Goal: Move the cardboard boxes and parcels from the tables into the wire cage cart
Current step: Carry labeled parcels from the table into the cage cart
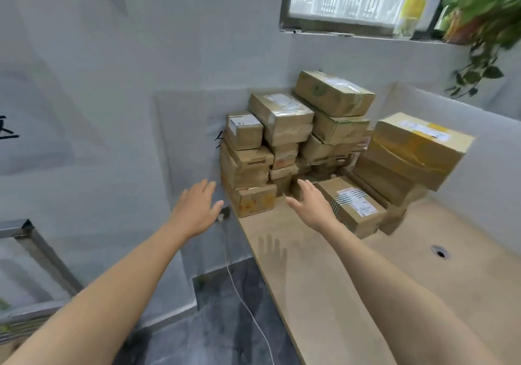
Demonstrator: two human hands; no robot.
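I am looking down at a stack of brown cardboard boxes (282, 139) that is sitting in the far corner of a pale wooden surface (324, 294), pressed against the grey wall (112, 83).

My left hand (197, 209) is hovering just left of the stack's foot, beyond the surface's left edge, with its fingers released and straight, grasping nothing. My right hand (313, 207) is hovering at the near foot of the stack, its fingers likewise spread and holding nothing.

Just right of that hand a flat cardboard box with a white label and striped edge (352, 204) is lying at the stack's near side, its long axis running aslant from the stack towards the near right. On the stack's right a large box wrapped in yellow tape (417, 150) is resting tilted on lower boxes, its long axis lying across my view. The topmost box with green print (332, 92) is lying the same way.

White shipping labels are showing on several boxes, too blurred to read.

Nearer me than the stack, the bare surface is giving open room, with a round cable hole (439, 252) to the right. Left of the stack a white cable (242, 294) is trailing over the dark tiled floor (225, 336).
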